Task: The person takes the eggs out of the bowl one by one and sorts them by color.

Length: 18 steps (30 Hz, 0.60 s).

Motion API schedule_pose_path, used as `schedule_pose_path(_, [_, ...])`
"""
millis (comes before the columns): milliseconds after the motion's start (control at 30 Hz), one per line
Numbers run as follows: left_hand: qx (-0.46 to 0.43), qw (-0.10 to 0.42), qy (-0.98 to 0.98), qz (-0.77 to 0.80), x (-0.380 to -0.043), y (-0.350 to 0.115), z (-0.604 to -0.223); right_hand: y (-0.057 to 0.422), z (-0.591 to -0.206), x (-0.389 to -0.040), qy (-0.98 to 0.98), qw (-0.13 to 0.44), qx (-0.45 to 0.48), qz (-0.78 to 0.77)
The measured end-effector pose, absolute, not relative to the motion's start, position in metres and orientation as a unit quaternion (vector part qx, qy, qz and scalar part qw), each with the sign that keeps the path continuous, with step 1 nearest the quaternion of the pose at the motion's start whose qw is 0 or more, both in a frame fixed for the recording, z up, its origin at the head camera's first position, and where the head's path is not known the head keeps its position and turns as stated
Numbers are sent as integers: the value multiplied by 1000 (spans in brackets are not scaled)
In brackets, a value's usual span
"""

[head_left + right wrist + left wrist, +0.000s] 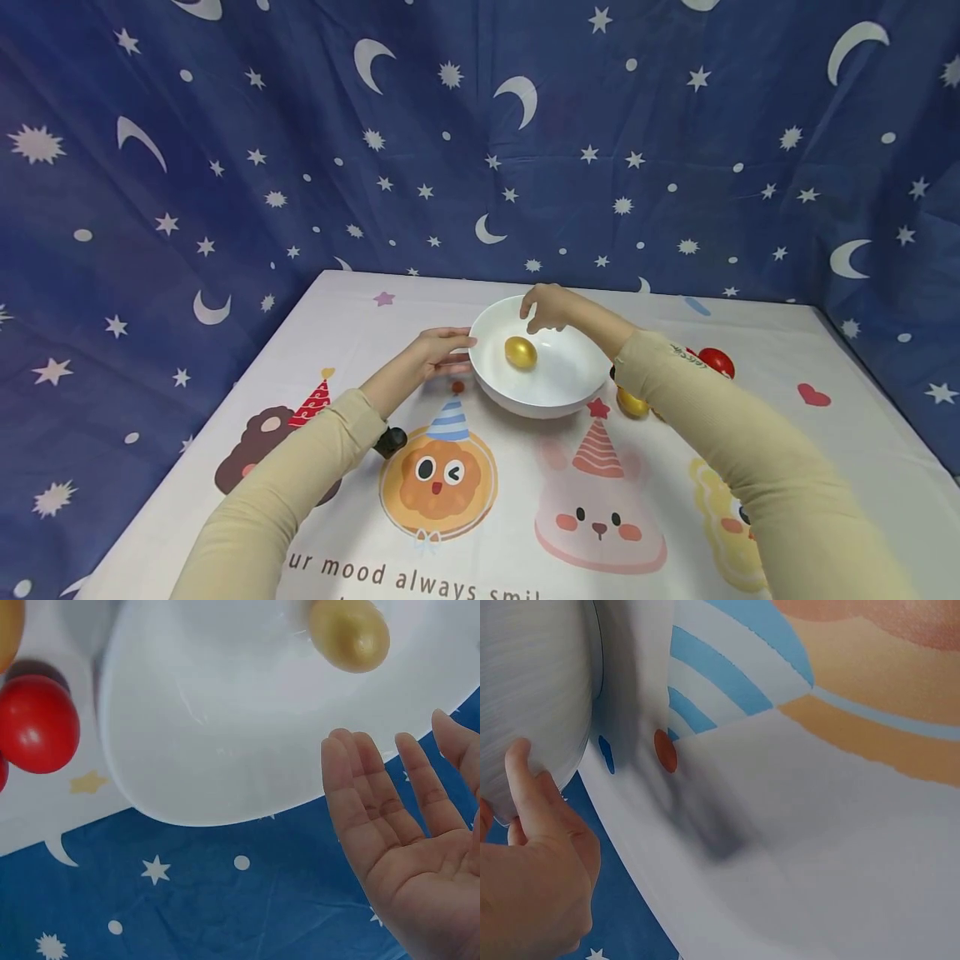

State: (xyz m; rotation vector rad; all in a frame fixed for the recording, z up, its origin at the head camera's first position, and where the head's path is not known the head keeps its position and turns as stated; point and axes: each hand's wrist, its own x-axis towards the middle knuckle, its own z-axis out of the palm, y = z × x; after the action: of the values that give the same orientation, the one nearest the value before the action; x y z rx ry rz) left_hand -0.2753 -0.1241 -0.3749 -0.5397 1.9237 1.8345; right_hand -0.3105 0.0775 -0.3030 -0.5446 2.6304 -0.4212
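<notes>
A white bowl (570,375) stands on the printed tablecloth with a golden egg (521,352) lying inside it. My left hand (441,350) holds the bowl by its left side, thumb at the rim and fingers against the outer wall. Those fingers show on the bowl's outside (525,697) in the left wrist view too. Over the far part of the bowl hovers my right hand (549,307), its fingers loosely bent and holding nothing. In the right wrist view the right hand (409,817) has its fingers apart, a gap away from the golden egg (350,635).
Right of the bowl are another golden egg (632,404) and a red egg (717,362), partly behind my right sleeve (712,425). A small black object (390,442) shows by my left sleeve. A blue star-and-moon curtain (480,150) hangs behind the table.
</notes>
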Motion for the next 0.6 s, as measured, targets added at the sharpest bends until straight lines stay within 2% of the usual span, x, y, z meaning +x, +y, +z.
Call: schedule_pose_path(600, [-186, 216, 676, 679, -276, -126, -376, 55, -317, -325, 938, 263, -162, -160])
